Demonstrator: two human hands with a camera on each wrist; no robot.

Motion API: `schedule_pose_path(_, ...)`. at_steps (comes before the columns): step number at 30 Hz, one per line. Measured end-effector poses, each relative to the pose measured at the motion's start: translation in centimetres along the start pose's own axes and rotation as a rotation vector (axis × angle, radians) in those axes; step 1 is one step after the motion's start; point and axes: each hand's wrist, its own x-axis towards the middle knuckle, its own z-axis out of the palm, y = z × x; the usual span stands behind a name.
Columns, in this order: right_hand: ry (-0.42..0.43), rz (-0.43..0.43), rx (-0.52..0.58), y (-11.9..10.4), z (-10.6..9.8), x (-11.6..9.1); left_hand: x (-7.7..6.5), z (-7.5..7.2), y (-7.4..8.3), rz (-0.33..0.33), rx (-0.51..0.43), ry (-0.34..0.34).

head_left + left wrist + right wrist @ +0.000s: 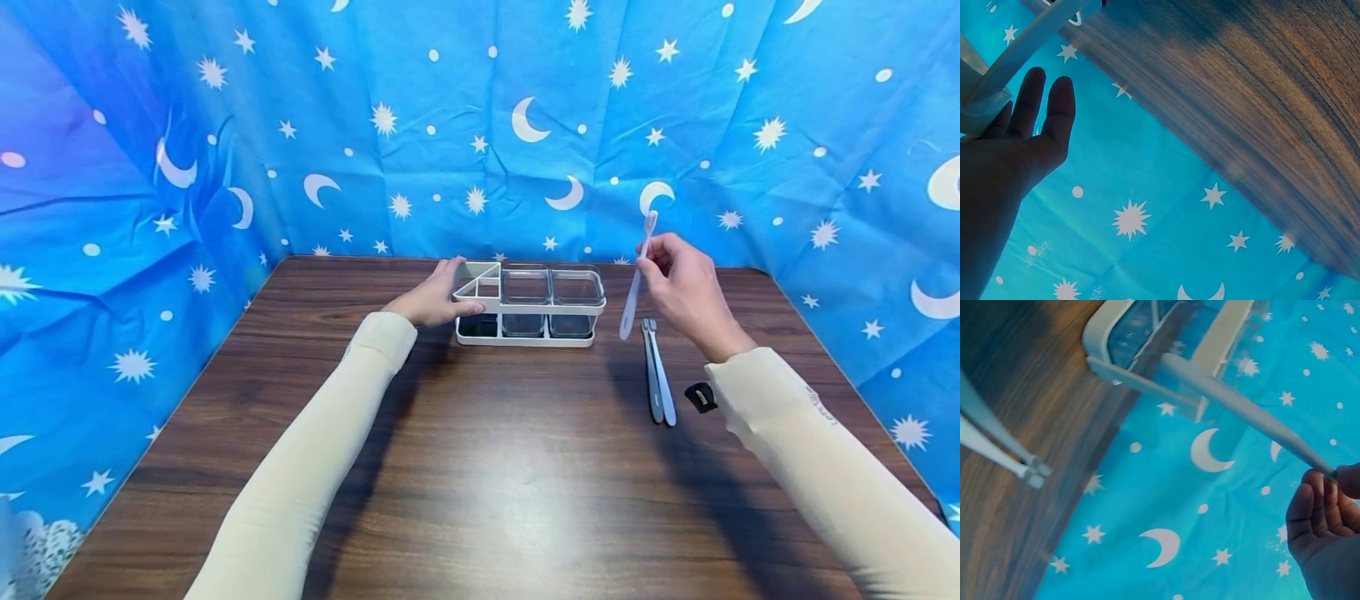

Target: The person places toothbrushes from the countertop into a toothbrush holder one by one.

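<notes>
A white toothbrush holder (525, 309) with two clear cups (577, 287) and a divided section stands toward the back of the table. My left hand (429, 300) grips its left end, thumb in front and fingers behind. In the left wrist view, part of the holder (1013, 53) hides some of those fingers. Right of the holder, my right hand (686, 287) pinches a pale toothbrush (630, 310) near its head, bristle end up and handle slanting down. In the right wrist view, the toothbrush handle (1247, 412) passes in front of the holder's end.
A dark toothbrush (651, 379) and a pale grey toothbrush (663, 385) lie side by side on the wooden table (480, 483), below my right hand. A small black item (701, 397) shows by the right cuff. Blue star-and-moon cloth (465, 125) hangs behind the table.
</notes>
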Motion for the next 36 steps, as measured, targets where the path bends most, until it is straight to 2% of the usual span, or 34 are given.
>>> schedule_pose_path(7,0.025,-0.082,0.085,-1.5,0.6,0.5,0.0,0.1,0.0,-0.004,-0.002,0.0)
schedule_pose_path(19,0.053,-0.17,0.153,-3.6,1.6,0.7,0.0,0.1,0.0,-0.009,-0.007,-0.002)
schedule_pose_path(27,0.117,-0.304,0.208,-5.2,3.9,0.6,-0.2,0.2,-0.1,-0.028,-0.008,0.001)
schedule_pose_path(32,0.174,-0.402,0.291,-7.2,5.1,1.0,-0.1,0.2,0.1,-0.028,-0.008,-0.008)
schedule_pose_path(36,0.181,-0.423,0.363,-10.5,5.3,1.3,-0.2,0.1,0.1,-0.029,-0.005,0.0)
